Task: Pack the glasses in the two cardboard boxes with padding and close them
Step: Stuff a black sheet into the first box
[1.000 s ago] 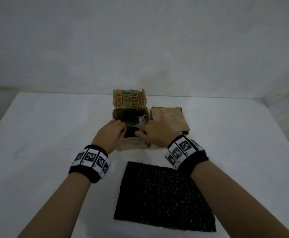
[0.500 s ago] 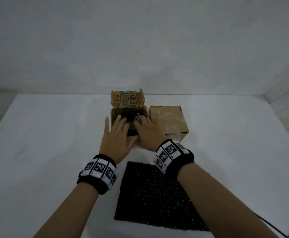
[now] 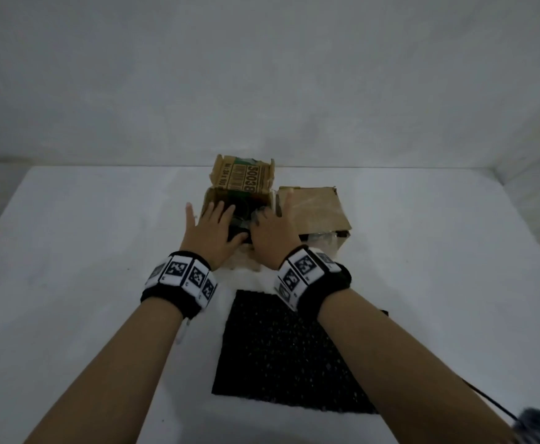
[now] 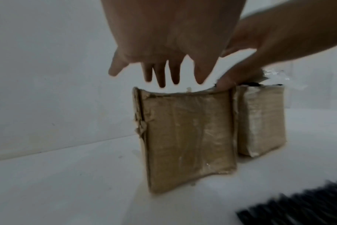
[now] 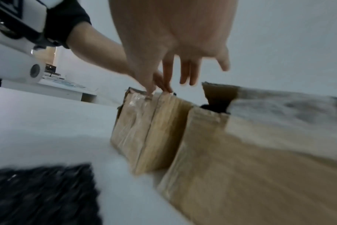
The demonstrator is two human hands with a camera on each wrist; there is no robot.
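Moved: our left hand [image 3: 212, 230] and right hand [image 3: 273, 232] have flattened, fingers spread, over the open box [image 3: 240, 200].
Risk: pressing may crack glass.

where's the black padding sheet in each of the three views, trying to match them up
Head: the black padding sheet lies flat, bottom centre, nearer the person than the boxes.
Left wrist: only a blurred corner, bottom right.
Right wrist: blurred dark patch, bottom left.
Shared landmark: the open cardboard box, beyond the sheet in every view.
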